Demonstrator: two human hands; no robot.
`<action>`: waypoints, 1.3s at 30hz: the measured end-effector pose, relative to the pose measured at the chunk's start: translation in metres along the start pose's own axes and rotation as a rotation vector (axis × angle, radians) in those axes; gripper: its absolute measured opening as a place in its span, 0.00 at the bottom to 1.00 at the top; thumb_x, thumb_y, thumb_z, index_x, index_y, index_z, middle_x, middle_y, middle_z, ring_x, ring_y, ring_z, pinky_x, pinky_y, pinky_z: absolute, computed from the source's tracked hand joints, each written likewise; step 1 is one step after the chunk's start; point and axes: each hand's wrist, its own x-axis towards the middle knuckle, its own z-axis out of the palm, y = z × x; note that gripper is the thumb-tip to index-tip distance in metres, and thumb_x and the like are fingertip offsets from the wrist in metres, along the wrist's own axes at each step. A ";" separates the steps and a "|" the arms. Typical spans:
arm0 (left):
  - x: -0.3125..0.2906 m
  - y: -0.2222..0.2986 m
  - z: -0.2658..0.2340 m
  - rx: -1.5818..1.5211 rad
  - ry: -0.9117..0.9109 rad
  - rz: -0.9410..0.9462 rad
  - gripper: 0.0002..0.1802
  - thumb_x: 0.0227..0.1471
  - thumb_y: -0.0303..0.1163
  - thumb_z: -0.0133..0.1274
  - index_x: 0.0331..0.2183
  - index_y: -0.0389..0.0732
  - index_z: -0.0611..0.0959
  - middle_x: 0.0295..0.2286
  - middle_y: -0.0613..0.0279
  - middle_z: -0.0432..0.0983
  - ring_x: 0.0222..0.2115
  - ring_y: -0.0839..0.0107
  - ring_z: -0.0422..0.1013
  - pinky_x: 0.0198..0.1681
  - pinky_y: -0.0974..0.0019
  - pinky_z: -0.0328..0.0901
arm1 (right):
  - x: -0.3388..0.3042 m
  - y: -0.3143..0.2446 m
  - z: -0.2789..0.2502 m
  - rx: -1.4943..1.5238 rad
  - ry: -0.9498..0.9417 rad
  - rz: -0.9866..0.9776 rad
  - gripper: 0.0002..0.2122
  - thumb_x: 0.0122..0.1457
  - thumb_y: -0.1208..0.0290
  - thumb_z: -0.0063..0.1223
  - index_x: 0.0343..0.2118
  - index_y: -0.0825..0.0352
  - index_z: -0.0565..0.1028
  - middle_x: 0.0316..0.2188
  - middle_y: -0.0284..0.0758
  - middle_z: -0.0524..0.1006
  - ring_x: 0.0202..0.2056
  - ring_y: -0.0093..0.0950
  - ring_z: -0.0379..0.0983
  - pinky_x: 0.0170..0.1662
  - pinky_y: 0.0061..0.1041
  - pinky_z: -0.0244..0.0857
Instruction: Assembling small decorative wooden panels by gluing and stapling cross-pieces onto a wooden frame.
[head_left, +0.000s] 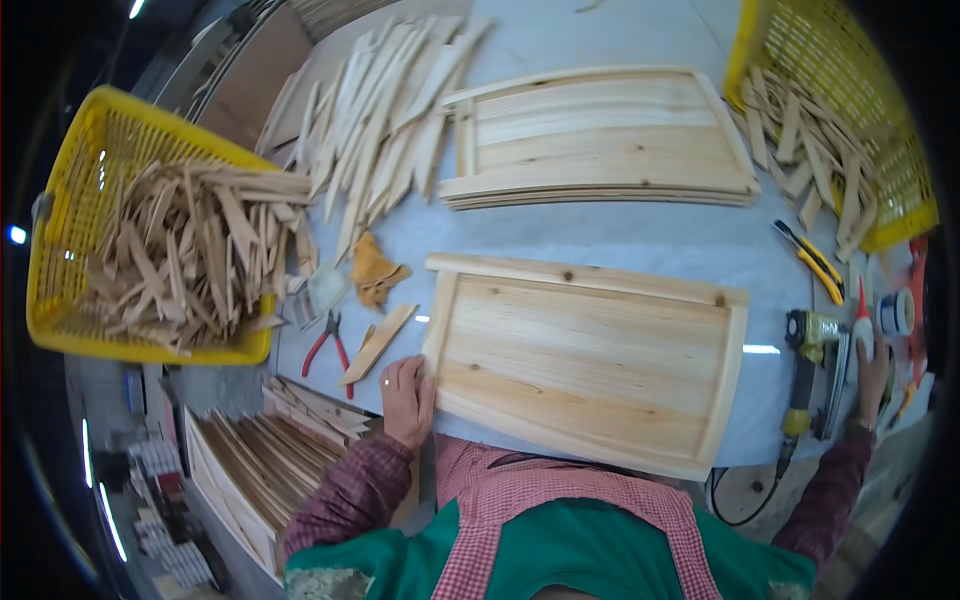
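My left hand [407, 400] lies flat with its fingers pressed together on the near left corner of the wooden panel [585, 360], fingertips on the raised border strip; the panel sits just right of that hand, its long axis running away from my left hand toward my right, slightly tilted so its far end drops nearer to me; its near long edge hangs just over the table edge [640, 240] against my apron; bare grey table shows beyond its far long edge, a clear band between it and the stack of finished panels [600, 135] farther off.

Just left of my left hand a wooden wedge [377, 343] lies on a slant, thin end pointing away and to the right; beside it red-handled pliers [326, 345]; beyond them a crumpled tan rag [376, 270] and a spread of long wedges [385, 120]; far left of that hand a yellow basket [60, 230] heaped with offcuts.

My right hand [872, 375] is well apart from the panel, at the table's right edge, closed around a small glue bottle [861, 325] with a red tip, pointing upward away from me; just left of it lies a yellow nail gun [810, 360]; beyond it a yellow utility knife [820, 262] and a second yellow basket [850, 110] of scraps; little free room remains around that hand.
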 end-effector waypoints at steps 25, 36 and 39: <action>0.301 -0.115 -0.011 0.623 0.290 -0.178 0.19 0.47 0.43 0.52 0.34 0.37 0.78 0.38 0.55 0.70 0.42 0.60 0.66 0.45 0.56 0.61 | -0.042 -0.138 -0.107 1.139 0.068 0.643 0.24 0.58 0.64 0.53 0.56 0.64 0.64 0.45 0.34 0.70 0.41 0.25 0.69 0.41 0.25 0.64; 0.265 -0.086 -0.100 -0.984 0.164 -0.253 0.17 0.57 0.41 0.46 0.40 0.37 0.77 0.30 0.63 0.72 0.30 0.73 0.70 0.36 0.67 0.65 | -0.043 -0.217 -0.156 1.347 0.243 0.404 0.25 0.57 0.68 0.53 0.57 0.66 0.63 0.50 0.37 0.68 0.49 0.28 0.67 0.50 0.27 0.62; 0.228 -0.048 -0.113 -1.615 0.064 -0.182 0.22 0.60 0.44 0.42 0.47 0.38 0.73 0.30 0.65 0.70 0.27 0.76 0.66 0.31 0.72 0.64 | -0.038 -0.160 -0.117 1.290 0.283 0.268 0.26 0.56 0.70 0.54 0.57 0.67 0.62 0.52 0.37 0.66 0.51 0.28 0.65 0.52 0.27 0.61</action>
